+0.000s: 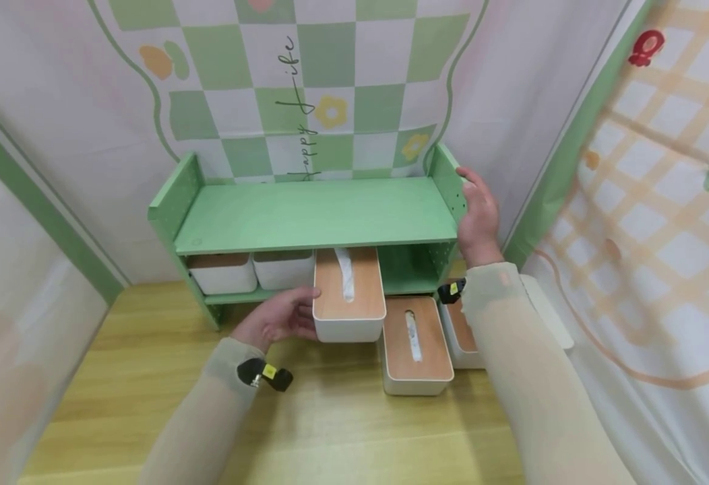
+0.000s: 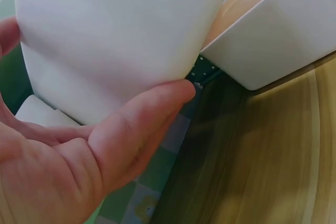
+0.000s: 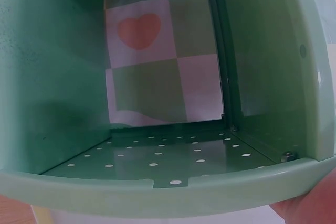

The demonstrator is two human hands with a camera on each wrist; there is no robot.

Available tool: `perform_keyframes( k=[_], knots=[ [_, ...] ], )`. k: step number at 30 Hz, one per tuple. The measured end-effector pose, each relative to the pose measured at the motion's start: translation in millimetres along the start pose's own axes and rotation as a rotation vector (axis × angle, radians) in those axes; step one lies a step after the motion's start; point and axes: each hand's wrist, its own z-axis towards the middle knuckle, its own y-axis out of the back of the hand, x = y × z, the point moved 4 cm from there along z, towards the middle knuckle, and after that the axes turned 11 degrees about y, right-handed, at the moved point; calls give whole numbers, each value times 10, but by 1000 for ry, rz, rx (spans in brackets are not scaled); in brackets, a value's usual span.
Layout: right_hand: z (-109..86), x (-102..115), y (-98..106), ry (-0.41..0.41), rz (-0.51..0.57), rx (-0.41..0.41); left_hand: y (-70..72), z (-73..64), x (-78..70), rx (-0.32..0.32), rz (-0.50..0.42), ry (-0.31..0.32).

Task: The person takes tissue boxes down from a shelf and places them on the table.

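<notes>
A white tissue box with a wood-look lid [image 1: 360, 296] and a tissue in its slot juts out of the middle of the green shelf unit [image 1: 324, 212]. My left hand [image 1: 282, 318] grips this box at its left side. In the left wrist view, the thumb and fingers of the left hand [image 2: 79, 166] spread around the white body of the tissue box [image 2: 121, 35]. My right hand [image 1: 480, 219] holds the shelf's right side panel, fingertips at its upper edge. Only a bit of the right hand [image 3: 315, 203] shows in the right wrist view, outside the panel.
Two white boxes, a left one [image 1: 224, 275] and one beside it [image 1: 284, 271], sit in the lower compartment. Another tissue box [image 1: 418, 337] stands on the wooden table [image 1: 330, 431], with a further box [image 1: 460, 330] partly behind my right arm. Patterned cloth [image 1: 324, 60] hangs behind the shelf.
</notes>
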Motion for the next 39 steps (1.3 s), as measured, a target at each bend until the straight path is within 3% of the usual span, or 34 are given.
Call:
perform_keyframes(
  k=[7, 16, 28, 39],
  knots=[
    [8, -11, 3, 8, 5, 1, -3, -59, 83, -2, 37, -10],
    [-1, -11, 0, 7, 0, 1, -2, -244, 246, 42, 73, -30],
    [5, 4, -4, 5, -3, 1, -2, -406, 582, 182, 117, -64],
    [7, 3, -3, 11, -1, -12, 30, -353, 932, 110, 94, -28]
  ],
)
